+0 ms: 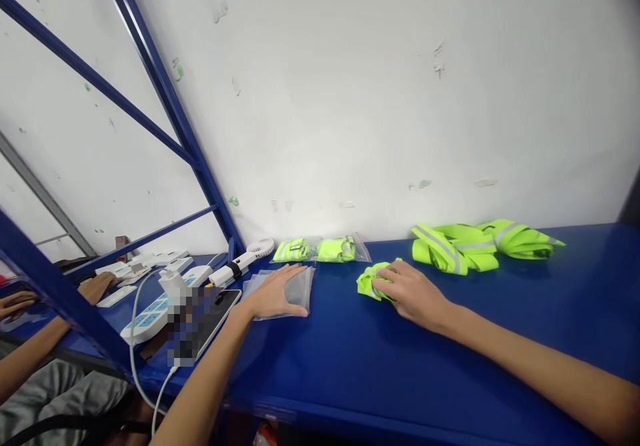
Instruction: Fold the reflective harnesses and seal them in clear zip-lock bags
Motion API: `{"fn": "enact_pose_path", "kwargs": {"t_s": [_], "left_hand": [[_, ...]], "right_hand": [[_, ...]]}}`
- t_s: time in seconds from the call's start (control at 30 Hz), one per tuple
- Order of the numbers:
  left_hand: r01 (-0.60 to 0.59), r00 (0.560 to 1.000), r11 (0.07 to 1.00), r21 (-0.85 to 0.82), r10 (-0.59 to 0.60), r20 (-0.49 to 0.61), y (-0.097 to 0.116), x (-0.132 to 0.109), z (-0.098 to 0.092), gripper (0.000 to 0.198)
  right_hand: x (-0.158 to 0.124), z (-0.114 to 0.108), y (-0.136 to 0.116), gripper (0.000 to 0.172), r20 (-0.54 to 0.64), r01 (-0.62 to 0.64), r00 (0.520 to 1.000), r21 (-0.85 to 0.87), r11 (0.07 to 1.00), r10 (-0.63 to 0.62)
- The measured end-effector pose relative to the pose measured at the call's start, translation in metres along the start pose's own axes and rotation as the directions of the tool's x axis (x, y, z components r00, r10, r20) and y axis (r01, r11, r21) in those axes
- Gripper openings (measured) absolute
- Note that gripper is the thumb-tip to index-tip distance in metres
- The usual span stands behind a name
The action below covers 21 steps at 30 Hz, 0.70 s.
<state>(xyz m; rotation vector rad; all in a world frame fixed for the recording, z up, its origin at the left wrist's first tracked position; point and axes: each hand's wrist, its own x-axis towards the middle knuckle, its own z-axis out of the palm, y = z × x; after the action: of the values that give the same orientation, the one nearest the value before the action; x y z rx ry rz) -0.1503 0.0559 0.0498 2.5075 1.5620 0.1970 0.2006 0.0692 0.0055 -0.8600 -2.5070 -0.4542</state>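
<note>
My left hand (277, 291) lies with spread fingers on a small stack of clear plastic bags (300, 293). On the blue table, my right hand (413, 289) is closed over a folded neon-yellow reflective vest (370, 279) with grey stripes; part of the bundle is hidden under the fingers. Behind the hands, by the wall, are two filled bags, one bagged yellow bundle (293, 251) beside another bagged yellow bundle (337, 249). Farther right lies a loose heap of the same yellow striped fabric (455, 246), with a second gathered piece (525, 239) touching it.
Left of my hand are a phone (220, 319) on a cable, a white power strip (150, 316) with a charger (173, 286), and a small white fan (260, 247). A blue metal frame (200, 179) divides the tables. Beyond it, another person's hands (95, 287) rest on their table.
</note>
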Motion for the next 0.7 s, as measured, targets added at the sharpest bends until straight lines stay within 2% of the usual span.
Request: {"fn": "enact_pose_path", "kwargs": {"t_s": [0.1, 0.17, 0.27, 0.37, 0.43, 0.57, 0.63, 0.7], "left_hand": [[-0.04, 0.998, 0.999, -0.025, 0.041, 0.041, -0.006, -0.002, 0.0, 0.106], [-0.042, 0.999, 0.999, -0.017, 0.042, 0.03, -0.007, 0.001, 0.003, 0.107], [-0.024, 0.997, 1.0, -0.013, 0.023, -0.075, -0.003, 0.006, 0.007, 0.101], [-0.025, 0.972, 0.999, -0.035, 0.016, -0.235, 0.014, 0.011, 0.006, 0.095], [-0.06, 0.949, 0.998, -0.029, 0.048, -0.312, 0.032, 0.018, 0.002, 0.102], [-0.202, 0.906, 0.979, 0.021, 0.195, -0.375, 0.073, 0.043, -0.003, 0.105], [-0.228, 0.902, 0.974, 0.004, 0.213, -0.375, 0.087, 0.058, 0.004, 0.102], [-0.237, 0.917, 0.97, -0.05, 0.206, -0.343, 0.097, 0.07, 0.019, 0.101]], "right_hand": [[-0.005, -0.002, -0.007, 0.037, 0.044, 0.051, 0.998, 0.046, 0.998, -0.053], [-0.011, -0.003, -0.011, 0.042, 0.043, 0.069, 0.996, 0.064, 0.996, -0.072], [-0.017, -0.007, -0.015, 0.063, 0.036, 0.041, 0.998, 0.118, 0.992, -0.045], [-0.014, -0.015, -0.015, 0.085, 0.046, -0.062, 0.998, 0.204, 0.977, 0.053], [-0.008, -0.019, -0.015, 0.08, 0.051, -0.117, 0.993, 0.212, 0.97, 0.108], [-0.002, -0.02, -0.012, 0.052, 0.029, -0.218, 0.975, 0.285, 0.933, 0.219], [-0.003, -0.019, -0.007, 0.048, -0.007, -0.282, 0.951, 0.384, 0.879, 0.309], [-0.006, -0.019, 0.0, 0.044, -0.013, -0.383, 0.896, 0.484, 0.786, 0.445]]}}
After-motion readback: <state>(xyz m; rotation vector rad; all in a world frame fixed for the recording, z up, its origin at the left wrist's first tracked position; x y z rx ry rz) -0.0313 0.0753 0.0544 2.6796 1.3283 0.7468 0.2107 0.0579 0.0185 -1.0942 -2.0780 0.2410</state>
